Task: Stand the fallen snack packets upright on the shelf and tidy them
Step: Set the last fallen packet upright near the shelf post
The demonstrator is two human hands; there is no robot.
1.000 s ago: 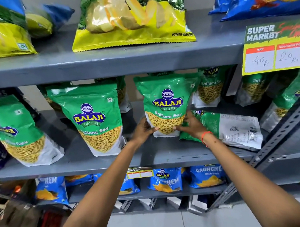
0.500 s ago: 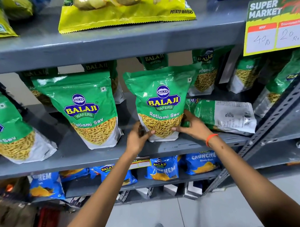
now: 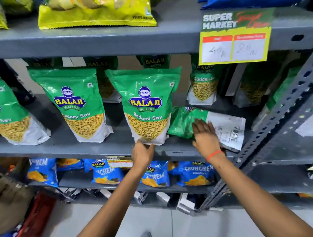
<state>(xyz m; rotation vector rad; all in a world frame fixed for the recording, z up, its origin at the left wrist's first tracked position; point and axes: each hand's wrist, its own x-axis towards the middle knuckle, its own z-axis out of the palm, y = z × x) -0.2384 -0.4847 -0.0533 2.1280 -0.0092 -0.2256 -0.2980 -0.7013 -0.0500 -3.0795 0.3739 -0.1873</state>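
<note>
Fallen green sev packet (image 3: 205, 123) lying flat on middle shelf (image 3: 98, 145), just right of upright sev packet (image 3: 146, 106). Right hand (image 3: 205, 135) resting on fallen packet, fingers spread flat, not gripping. Left hand (image 3: 142, 153) at upright packet's bottom edge; finger closure not discernible.

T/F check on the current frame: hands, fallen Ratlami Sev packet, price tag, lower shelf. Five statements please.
1. The right hand rests on a fallen Ratlami Sev packet lying on the middle shelf. True.
2. The left hand is at the top edge of the upright Ratlami Sev packet. False: it is at the bottom edge.
3. The price tag reads 40 and 20. True.
4. The lower shelf holds green packets. False: blue Crunchem packets.
5. An orange band is on the left wrist. False: right wrist.
</note>
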